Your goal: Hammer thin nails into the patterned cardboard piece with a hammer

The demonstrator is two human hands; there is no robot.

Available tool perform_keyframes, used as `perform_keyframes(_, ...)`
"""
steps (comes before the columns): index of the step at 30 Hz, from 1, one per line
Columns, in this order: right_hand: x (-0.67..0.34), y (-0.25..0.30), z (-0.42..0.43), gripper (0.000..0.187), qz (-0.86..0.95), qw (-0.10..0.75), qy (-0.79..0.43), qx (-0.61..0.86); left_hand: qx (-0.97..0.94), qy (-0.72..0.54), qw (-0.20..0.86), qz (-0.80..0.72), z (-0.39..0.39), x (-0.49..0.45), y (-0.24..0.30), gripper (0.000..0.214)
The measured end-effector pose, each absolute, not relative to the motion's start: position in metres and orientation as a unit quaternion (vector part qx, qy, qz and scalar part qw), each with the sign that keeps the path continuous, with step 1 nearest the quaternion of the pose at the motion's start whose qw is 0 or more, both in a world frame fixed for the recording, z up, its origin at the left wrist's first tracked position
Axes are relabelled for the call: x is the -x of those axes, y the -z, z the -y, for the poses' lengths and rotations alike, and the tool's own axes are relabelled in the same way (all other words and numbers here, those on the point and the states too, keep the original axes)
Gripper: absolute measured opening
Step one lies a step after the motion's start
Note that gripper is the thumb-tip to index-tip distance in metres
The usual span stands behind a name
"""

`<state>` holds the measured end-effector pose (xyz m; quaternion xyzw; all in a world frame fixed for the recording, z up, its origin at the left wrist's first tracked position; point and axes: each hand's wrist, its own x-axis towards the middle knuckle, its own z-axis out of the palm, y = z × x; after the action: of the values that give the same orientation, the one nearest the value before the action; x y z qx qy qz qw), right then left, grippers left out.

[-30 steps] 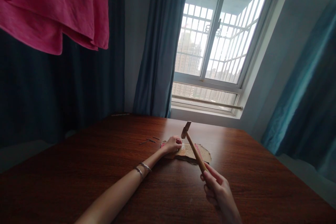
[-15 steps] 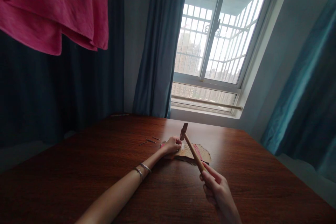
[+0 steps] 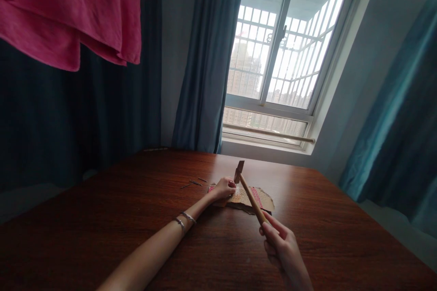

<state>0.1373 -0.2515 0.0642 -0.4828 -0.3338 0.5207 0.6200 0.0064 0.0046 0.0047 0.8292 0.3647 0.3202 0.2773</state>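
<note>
In my right hand [image 3: 282, 241] I grip the wooden handle of a hammer [image 3: 251, 198], which slants up to the left. Its dark head is just above the fingertips of my left hand [image 3: 224, 188]. Those fingers pinch a thin upright metal rod [image 3: 235, 185], mostly hidden; whether it is a nail or a punch I cannot tell. Whether the hammer head touches it is unclear. Beneath lies a torn piece of cardboard [image 3: 264, 198] with a pink strip and many small dots or holes. My left hand rests at its left part.
Several thin dark metal rods [image 3: 195, 183] lie on the brown wooden table [image 3: 143, 209], left of the cardboard. Behind the table are blue curtains [image 3: 205, 63] and a barred window [image 3: 273, 54]. A pink cloth [image 3: 102, 13] hangs at upper left.
Almost nothing differs. The hammer head sits very slightly lower, and both hands keep their places and grips.
</note>
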Motion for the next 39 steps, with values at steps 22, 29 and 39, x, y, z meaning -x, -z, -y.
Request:
perform_keyframes(22,-0.180,-0.039,0.267,0.053,0.271,0.684,-0.196,0.649,-0.832,-0.327,0.275,-0.354,-0.007,-0.005,-0.004,0.010)
perform_keyframes(29,-0.223,-0.012,0.286,0.034,0.239,0.591,-0.107,0.763,-0.820,-0.329,0.295,-0.365,-0.006,-0.006,-0.004,0.006)
perform_keyframes(39,-0.240,-0.006,0.289,0.037,0.221,0.548,-0.125,0.797,-0.825,-0.332,0.276,-0.365,-0.007,-0.007,-0.001,0.007)
